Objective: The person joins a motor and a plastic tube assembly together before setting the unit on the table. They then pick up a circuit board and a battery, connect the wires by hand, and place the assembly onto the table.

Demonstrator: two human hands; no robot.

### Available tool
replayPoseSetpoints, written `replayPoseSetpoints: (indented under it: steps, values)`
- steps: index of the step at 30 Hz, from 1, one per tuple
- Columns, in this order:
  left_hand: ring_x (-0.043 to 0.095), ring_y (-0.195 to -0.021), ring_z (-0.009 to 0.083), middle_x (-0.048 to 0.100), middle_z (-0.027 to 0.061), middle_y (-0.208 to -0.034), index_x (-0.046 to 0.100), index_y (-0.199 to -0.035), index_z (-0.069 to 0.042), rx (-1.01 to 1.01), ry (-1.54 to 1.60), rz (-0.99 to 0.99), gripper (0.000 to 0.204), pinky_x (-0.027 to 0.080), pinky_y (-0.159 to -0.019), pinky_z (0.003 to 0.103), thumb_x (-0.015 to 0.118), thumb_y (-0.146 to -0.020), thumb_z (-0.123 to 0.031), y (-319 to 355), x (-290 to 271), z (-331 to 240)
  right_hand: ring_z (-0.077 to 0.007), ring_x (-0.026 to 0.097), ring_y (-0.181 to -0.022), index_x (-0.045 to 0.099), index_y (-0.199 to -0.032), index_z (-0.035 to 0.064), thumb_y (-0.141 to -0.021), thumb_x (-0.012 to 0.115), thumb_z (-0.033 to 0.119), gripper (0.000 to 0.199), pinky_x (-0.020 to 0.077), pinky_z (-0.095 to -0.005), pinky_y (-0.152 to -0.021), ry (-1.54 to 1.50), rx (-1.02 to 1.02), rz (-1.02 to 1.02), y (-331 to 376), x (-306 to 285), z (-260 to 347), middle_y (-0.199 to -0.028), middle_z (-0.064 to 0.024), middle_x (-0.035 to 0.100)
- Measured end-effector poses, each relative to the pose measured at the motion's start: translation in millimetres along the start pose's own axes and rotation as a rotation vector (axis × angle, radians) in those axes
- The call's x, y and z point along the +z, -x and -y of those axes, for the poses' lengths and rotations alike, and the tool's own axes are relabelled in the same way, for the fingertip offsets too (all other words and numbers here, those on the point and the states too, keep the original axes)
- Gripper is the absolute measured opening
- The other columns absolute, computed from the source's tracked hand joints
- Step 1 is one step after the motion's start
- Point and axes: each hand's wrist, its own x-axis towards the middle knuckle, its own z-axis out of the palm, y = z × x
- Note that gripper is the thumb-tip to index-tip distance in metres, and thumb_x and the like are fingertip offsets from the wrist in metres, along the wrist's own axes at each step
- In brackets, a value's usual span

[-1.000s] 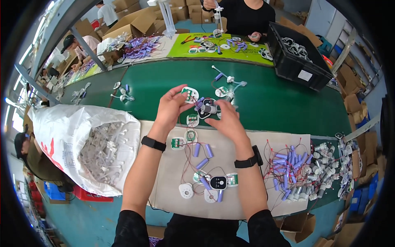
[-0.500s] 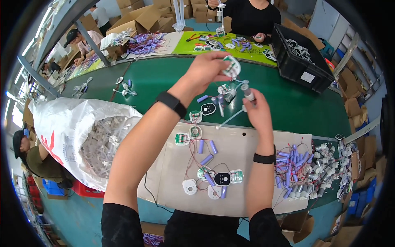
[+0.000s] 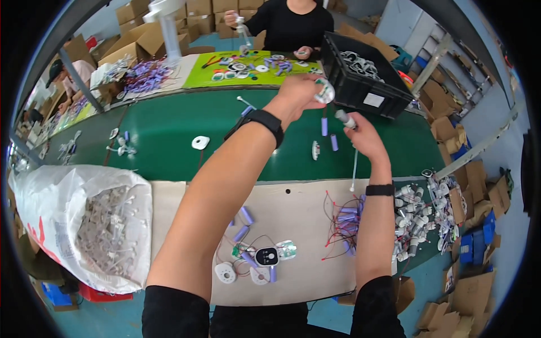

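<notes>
**Both hands raised over the far side of the green counter**

Grip first: the left hand (image 3: 297, 93) is closed on a small round white part (image 3: 325, 90), pinched at the fingertips and held just short of the black crate (image 3: 366, 79) at the far right of the counter; the right hand (image 3: 363, 137) is clamped on a short grey-and-white cylinder piece (image 3: 345, 119), from which a thin white stem (image 3: 354, 163) hangs down toward the near side. The two hands are near each other but apart, the left farther out than the right; each wrist carries a black band.

Below them the green counter (image 3: 169, 141) runs left to right; its middle stretch is mostly bare, with only a white round piece (image 3: 200, 142) well to the left of the hands, two blue cylinders (image 3: 329, 134) and a small white disc (image 3: 315, 150) lying under them; a few small parts sit toward its left end. Along the near edge lies a tan cardboard sheet (image 3: 298, 208); on it, close to the person, sits a cluster of wired discs and blue cells (image 3: 256, 256), and toward its right edge a bundle of red-wired cells (image 3: 344, 222); between the two the sheet is open. Past the sheet's right edge a heap of grey and white parts (image 3: 420, 211) crowds the corner; at the left end a large white sack (image 3: 79, 225) of pale parts stands open. Beyond the far edge another person (image 3: 290, 25) in black works at a yellow-green mat (image 3: 248, 70).
</notes>
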Motion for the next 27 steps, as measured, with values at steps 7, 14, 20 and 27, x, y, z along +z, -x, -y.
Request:
replayPoseSetpoints:
  steps: [7, 14, 20, 27]
  values:
    - [0.071, -0.093, 0.0228, 0.067, 0.0141, -0.11, 0.051, -0.134, 0.001, -0.152, -0.103, -0.153, 0.04, 0.061, -0.079, 0.035, 0.056, -0.095, -0.003, -30.3, -62.7, 92.0, -0.0393, 0.058, -0.108, 0.059, -0.121, 0.01, -0.087, 0.063, 0.012, 0.034, 0.0486, -0.0397, -0.091, 0.393, 0.072, 0.151, -21.3, 48.3, -27.8, -0.113, -0.0175, 0.06]
    - [0.07, -0.09, 0.0171, 0.07, 0.0093, -0.106, 0.056, -0.13, -0.002, -0.15, -0.347, -0.248, 0.036, 0.06, -0.076, 0.03, 0.06, -0.094, -0.007, -38.9, -91.1, 115.5, -0.0351, 0.053, -0.118, 0.057, -0.129, 0.0138, -0.089, 0.057, 0.008, 0.041, 0.0351, -0.0488, -0.105, 0.473, 0.056, 0.239, -35.2, 77.2, -24.4, -0.123, -0.0146, 0.057]
    - [0.069, -0.084, 0.0168, 0.07, 0.0072, -0.1, 0.065, -0.12, -0.003, -0.21, -0.296, -0.282, 0.033, 0.059, -0.069, 0.028, 0.067, -0.087, -0.004, -39.0, -114.0, 137.5, -0.0331, 0.057, -0.113, 0.06, -0.127, 0.013, -0.086, 0.057, 0.007, 0.042, 0.037, -0.0456, -0.099, 0.58, 0.003, 0.207, -38.9, 79.4, -25.8, -0.118, -0.0148, 0.06]
    - [0.071, -0.086, 0.0251, 0.071, 0.0149, -0.103, 0.075, -0.103, -0.01, -0.103, -0.722, -0.287, 0.022, 0.057, -0.076, 0.036, 0.072, -0.082, -0.014, -50.4, -130.1, 159.9, -0.0313, 0.06, -0.108, 0.064, -0.121, 0.0138, -0.082, 0.058, 0.005, 0.041, 0.037, -0.0451, -0.096, 0.624, -0.063, 0.149, -36.5, 86.3, -31.9, -0.108, -0.0134, 0.063]
